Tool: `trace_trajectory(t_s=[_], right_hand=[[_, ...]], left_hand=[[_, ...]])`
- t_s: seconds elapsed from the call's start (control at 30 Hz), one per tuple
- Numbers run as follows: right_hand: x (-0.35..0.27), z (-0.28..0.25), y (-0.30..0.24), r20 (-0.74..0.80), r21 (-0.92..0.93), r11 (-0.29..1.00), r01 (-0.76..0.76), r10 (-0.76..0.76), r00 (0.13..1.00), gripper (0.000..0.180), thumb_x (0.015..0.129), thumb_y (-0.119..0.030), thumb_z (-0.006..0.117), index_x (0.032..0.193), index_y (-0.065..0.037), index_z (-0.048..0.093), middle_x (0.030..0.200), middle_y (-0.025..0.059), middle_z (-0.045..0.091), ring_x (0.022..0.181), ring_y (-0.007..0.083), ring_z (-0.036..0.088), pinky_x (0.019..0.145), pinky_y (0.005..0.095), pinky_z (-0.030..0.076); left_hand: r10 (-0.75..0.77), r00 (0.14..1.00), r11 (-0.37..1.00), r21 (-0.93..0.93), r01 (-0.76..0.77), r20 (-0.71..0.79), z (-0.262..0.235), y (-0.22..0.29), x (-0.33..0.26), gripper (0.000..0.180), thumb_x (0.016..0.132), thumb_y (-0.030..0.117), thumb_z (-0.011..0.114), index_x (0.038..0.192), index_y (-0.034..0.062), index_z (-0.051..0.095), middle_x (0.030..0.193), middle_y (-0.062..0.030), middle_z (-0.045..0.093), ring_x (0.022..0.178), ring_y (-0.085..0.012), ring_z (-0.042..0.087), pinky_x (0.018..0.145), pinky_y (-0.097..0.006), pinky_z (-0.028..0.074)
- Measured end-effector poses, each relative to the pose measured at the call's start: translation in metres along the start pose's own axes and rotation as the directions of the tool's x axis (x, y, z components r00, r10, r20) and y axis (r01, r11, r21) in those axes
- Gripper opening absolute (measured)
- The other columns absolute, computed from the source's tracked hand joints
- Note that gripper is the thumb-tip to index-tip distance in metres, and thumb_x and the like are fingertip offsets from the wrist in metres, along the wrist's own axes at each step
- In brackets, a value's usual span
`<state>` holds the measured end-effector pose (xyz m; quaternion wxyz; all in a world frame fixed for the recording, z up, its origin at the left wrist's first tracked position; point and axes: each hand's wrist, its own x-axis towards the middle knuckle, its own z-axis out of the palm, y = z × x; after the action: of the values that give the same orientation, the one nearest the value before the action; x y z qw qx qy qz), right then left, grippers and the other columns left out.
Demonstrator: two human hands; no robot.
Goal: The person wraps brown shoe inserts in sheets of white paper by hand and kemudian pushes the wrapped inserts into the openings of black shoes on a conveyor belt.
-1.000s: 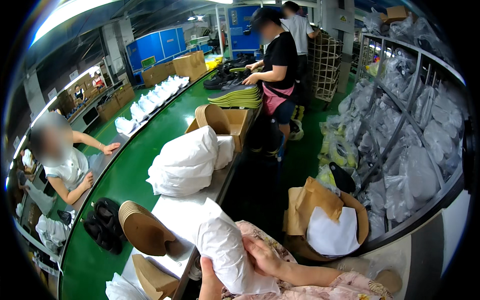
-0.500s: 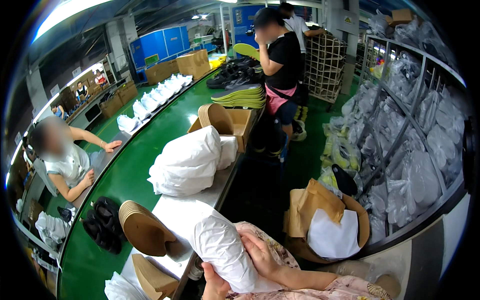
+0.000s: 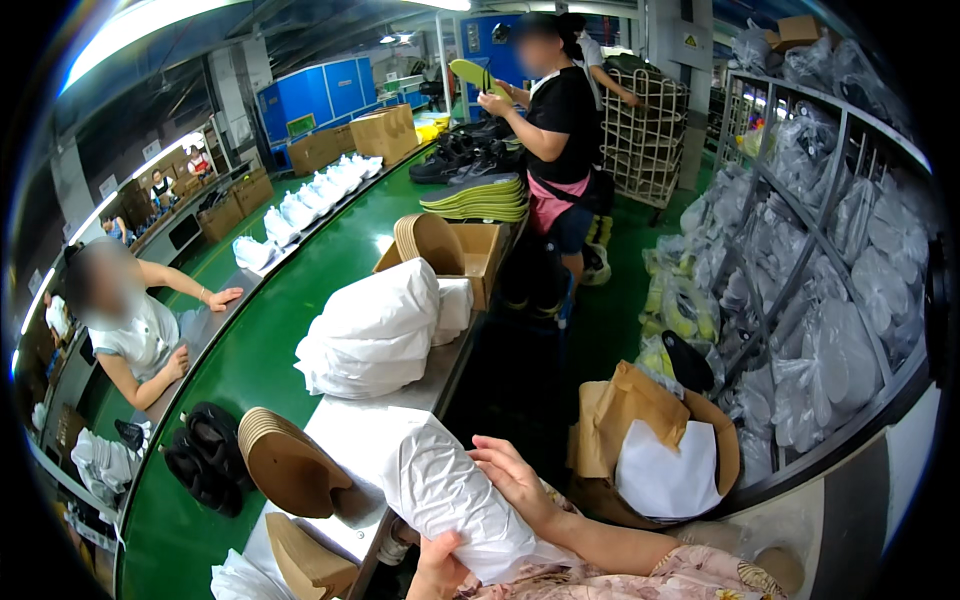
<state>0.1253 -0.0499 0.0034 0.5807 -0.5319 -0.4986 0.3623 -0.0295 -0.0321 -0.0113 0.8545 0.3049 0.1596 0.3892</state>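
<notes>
Now your right hand (image 3: 515, 480) has slid up the white paper bundle (image 3: 455, 495), fingers spread flat over its upper side, while your left hand (image 3: 440, 568) pinches its lower end; the bundle sits tilted at the bench (image 3: 350, 440) edge, more upright than before.

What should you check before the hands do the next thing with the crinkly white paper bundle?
1. Both hands on the white paper bundle: ok. The right hand lies on its upper side and the left hand grips its lower end.
2. Paper fully closed around what is inside: cannot tell, the contents are hidden.
3. Bundle resting on the bench: cannot tell, it seems held at the bench edge.
4. Stack of tan insoles within reach on the left: ok.
5. Pile of white paper sheets further along the bench: ok.
</notes>
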Motion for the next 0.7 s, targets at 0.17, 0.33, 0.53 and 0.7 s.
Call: trace_trajectory(t_s=[0.17,0.33,0.53,0.7], right_hand=[[-0.007,-0.021,-0.010,0.362,0.486,0.790,-0.375,0.208,0.908,0.073,0.088,-0.043,0.054,0.137,-0.001,0.022,0.135,0.0162,0.032,0.126,0.0214,0.033,0.103,0.0346,0.028],[-0.032,-0.010,-0.021,0.293,0.164,0.983,-0.086,0.035,0.955,0.098,0.070,-0.033,0.076,0.140,-0.003,0.015,0.135,0.0139,0.032,0.127,0.0233,0.030,0.105,0.0345,0.024],[-0.029,-0.010,-0.037,0.103,-0.050,0.997,-0.065,0.069,0.992,0.077,0.067,-0.012,0.075,0.131,-0.001,0.032,0.124,0.0143,0.045,0.118,0.0252,0.044,0.098,0.0338,0.035],[-0.032,-0.005,-0.026,-0.113,-0.245,0.962,0.119,-0.151,0.982,0.075,0.067,-0.007,0.074,0.129,0.000,0.033,0.115,0.0195,0.053,0.104,0.0325,0.056,0.087,0.0339,0.045]], left_hand=[[0.189,0.961,0.973,0.170,-0.156,-0.201,0.019,0.019,0.004,0.076,0.071,0.038,0.068,0.129,0.0015,0.034,0.118,-0.0146,0.050,0.107,-0.0278,0.053,0.091,-0.042,0.045],[0.330,0.890,0.931,0.262,-0.253,-0.315,0.024,0.009,0.017,0.070,0.075,0.031,0.068,0.130,0.0031,0.034,0.120,-0.0111,0.048,0.109,-0.0244,0.050,0.095,-0.039,0.041],[0.301,0.916,0.947,0.195,-0.254,-0.267,0.040,0.006,0.025,0.070,0.078,0.024,0.067,0.133,0.0019,0.030,0.127,-0.0102,0.043,0.117,-0.0230,0.042,0.101,-0.037,0.032],[0.398,0.878,0.910,0.236,-0.340,-0.268,0.047,0.001,0.033,0.066,0.081,0.036,0.063,0.130,0.0043,0.033,0.123,-0.0101,0.047,0.111,-0.0239,0.050,0.096,-0.039,0.041]])
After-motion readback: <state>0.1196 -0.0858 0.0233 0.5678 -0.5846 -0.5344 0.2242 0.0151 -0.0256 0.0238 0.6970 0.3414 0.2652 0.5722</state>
